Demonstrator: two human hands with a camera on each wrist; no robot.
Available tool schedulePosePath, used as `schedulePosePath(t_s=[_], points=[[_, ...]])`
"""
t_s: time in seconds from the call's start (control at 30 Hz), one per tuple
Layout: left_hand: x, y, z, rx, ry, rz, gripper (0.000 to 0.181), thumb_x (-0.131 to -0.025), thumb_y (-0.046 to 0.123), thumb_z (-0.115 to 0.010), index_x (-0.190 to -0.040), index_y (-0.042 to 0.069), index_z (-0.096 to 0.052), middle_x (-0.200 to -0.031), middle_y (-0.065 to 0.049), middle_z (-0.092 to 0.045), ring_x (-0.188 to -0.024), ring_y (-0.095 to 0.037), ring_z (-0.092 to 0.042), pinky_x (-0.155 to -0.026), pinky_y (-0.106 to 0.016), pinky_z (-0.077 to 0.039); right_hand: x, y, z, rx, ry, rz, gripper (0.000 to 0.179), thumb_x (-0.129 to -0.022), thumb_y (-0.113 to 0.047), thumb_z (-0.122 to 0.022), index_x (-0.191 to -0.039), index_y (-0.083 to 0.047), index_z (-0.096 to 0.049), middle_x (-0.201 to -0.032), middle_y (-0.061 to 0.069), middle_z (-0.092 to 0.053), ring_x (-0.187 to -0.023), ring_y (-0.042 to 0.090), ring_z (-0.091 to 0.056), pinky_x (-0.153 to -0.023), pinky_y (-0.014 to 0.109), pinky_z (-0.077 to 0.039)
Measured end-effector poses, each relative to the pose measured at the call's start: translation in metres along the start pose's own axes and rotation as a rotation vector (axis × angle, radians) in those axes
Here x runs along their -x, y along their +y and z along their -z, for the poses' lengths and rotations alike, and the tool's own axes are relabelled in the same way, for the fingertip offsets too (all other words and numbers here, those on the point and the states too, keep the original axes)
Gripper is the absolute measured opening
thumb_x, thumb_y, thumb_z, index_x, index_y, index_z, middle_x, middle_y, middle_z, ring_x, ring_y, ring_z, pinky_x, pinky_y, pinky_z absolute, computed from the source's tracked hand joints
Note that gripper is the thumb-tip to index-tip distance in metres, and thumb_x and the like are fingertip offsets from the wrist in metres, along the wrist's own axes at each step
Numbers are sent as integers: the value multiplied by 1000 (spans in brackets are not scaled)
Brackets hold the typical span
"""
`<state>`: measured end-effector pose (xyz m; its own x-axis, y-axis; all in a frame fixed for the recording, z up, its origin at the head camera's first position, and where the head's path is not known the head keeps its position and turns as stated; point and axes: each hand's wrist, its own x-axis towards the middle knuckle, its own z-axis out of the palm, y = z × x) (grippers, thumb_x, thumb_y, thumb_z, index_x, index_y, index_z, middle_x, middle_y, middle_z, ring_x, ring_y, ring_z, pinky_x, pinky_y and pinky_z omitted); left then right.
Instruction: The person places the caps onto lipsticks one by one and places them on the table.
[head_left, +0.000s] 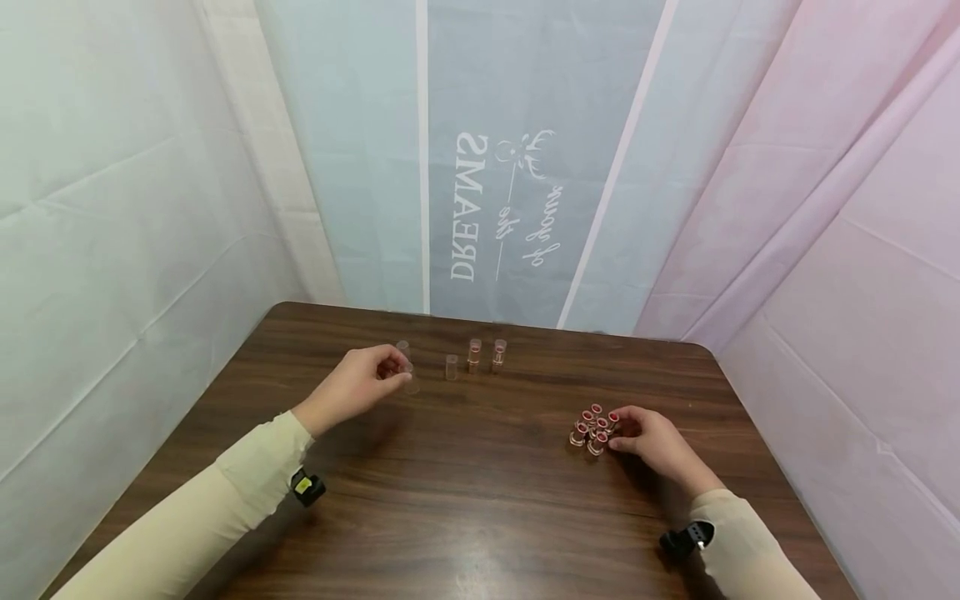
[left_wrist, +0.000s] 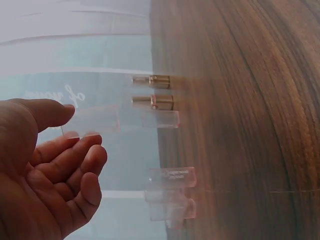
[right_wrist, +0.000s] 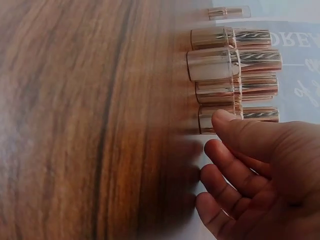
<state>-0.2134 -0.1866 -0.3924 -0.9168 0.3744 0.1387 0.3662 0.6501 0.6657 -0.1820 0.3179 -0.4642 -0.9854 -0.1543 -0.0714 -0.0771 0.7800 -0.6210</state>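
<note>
Between its thumb and fingertips, my left hand (head_left: 363, 382) pinches a clear plastic cap (left_wrist: 92, 120), held up off the table at the back left. More clear caps (left_wrist: 172, 177) stand close by; the hand partly hides them in the head view. My right hand (head_left: 660, 442) is at a cluster of gold lipstick tubes (head_left: 597, 442) with red tops, standing upright together. Its thumb and fingers pinch the nearest lipstick tube (right_wrist: 207, 120) at the cluster's right side, which still stands among the others. The curled fingers show below it in the right wrist view.
Two lipstick tubes with clear caps on, one (head_left: 475, 356) beside the other (head_left: 499, 356), stand near the back edge. A lone clear cap (head_left: 452, 367) stands left of them. The brown wooden table (head_left: 465, 500) meets hanging cloth at its back and sides.
</note>
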Motion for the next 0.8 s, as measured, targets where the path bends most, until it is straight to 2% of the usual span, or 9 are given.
schedulePosePath(t_s=[0.2, 0.37, 0.63, 0.8], points=[[2, 13, 2, -5, -12, -4, 14, -99, 28, -71, -109, 18, -69, -96, 6, -69, -86, -10, -64, -77, -32, -54, -1, -1, -2, 13, 2, -5, 37, -86, -16, -84, -119, -7, -69, -98, 2, -71, -89, 16, -63, -79, 38, -51], [2, 23, 3, -37, 13, -21, 11, -99, 29, -70, -106, 21, -69, -93, 8, -69, -84, -10, -63, -75, -32, -54, -1, -1, -3, 32, 4, 0, 35, -86, -18, -84, -117, -10, -70, -97, 2, -70, -86, 15, -61, -77, 35, -49], [-2, 40, -1, 5, 14, -31, 12, -99, 31, -70, -106, 21, -69, -93, 10, -70, -84, -9, -64, -75, -32, -54, -2, 0, -3, 72, 17, 40, 21, -88, -19, -82, -106, -16, -72, -99, -3, -71, -93, 16, -63, -83, 39, -51], [-3, 47, -3, 22, 5, -25, 11, -99, 29, -70, -106, 21, -70, -93, 10, -69, -84, -9, -64, -75, -33, -54, -2, 1, -2, 112, 66, 49, 21, -88, -27, -82, -101, -15, -70, -92, -3, -70, -84, 14, -61, -74, 34, -50]])
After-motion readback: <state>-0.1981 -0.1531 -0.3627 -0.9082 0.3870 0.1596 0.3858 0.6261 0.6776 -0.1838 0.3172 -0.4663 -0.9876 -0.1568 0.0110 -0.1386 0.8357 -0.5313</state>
